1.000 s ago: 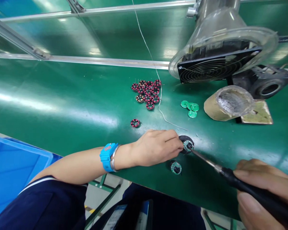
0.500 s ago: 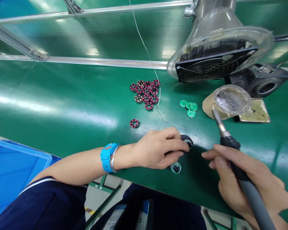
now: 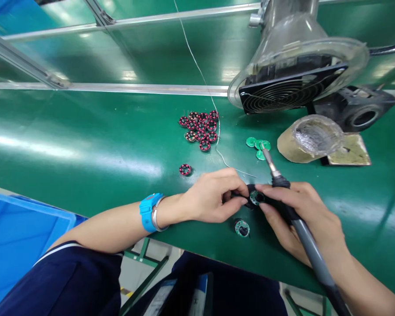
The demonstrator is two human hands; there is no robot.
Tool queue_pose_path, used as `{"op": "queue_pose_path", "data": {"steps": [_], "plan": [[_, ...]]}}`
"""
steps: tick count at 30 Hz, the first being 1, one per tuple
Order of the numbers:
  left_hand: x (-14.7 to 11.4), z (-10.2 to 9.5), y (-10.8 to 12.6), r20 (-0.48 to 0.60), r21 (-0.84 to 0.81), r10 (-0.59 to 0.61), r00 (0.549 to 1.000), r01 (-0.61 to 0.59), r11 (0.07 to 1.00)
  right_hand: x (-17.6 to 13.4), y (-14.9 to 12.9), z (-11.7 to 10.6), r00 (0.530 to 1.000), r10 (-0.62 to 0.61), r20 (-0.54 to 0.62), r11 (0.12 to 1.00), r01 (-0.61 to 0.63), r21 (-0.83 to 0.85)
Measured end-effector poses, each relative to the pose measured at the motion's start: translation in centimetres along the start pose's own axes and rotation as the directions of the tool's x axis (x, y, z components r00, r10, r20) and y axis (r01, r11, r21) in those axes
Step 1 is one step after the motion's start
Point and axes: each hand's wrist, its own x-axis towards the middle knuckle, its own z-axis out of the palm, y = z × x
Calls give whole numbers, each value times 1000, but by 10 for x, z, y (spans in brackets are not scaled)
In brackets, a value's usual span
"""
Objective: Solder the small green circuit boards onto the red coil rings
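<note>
My left hand [image 3: 217,193] is closed, its thumb and forefinger pinching the left side of a black round part [image 3: 250,189]. A small round green circuit board [image 3: 255,197] with a dark centre sits at that part. My right hand [image 3: 307,219] is wrapped around a soldering iron [image 3: 304,239], whose metal tip points up and left, in front of the green discs in my view. The thumb and forefinger of this hand also reach the right side of the circuit board. Just below, a second round board with parts [image 3: 242,228] lies on the bench.
Several red-and-black wound coils [image 3: 200,126] stand grouped, one coil [image 3: 185,170] apart. Solder wire [image 3: 219,131] hangs down to the green bench [image 3: 85,131]. Green discs [image 3: 251,141], a tan cup [image 3: 291,142], a sponge tray [image 3: 352,151] and a fume fan [image 3: 289,90] occupy the right. A blue bin [image 3: 26,245] is lower left.
My right hand has moved left with the soldering iron and now touches the circuit board. The iron's tip has left the cup area. My left hand has shifted slightly left.
</note>
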Motion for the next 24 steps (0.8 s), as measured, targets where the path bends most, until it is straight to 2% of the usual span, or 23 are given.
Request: {"op": "queue_pose_path", "data": {"steps": [3, 6, 10, 13, 19, 24], "plan": [[1, 3, -2, 20, 10, 50, 999, -50, 999, 1, 1, 2, 1000, -13, 25, 1000, 14, -19], [0, 4, -4, 23, 129, 115, 993, -117, 985, 2, 0, 2, 1000, -24, 9, 999, 25, -43], [-1, 5, -4, 96, 405, 222, 970, -241, 882, 5, -3, 2, 998, -56, -10, 996, 55, -69], [-1, 4, -3, 138, 504, 258, 956, -292, 813, 7, -4, 3, 996, -87, -20, 993, 85, -79], [1, 4, -1, 91, 347, 140, 986, -163, 923, 3, -5, 3, 995, -80, -63, 995, 76, -59], [1, 4, -1, 62, 232, 108, 992, -120, 965, -1, -6, 5, 991, -117, -71, 993, 117, -4]]}}
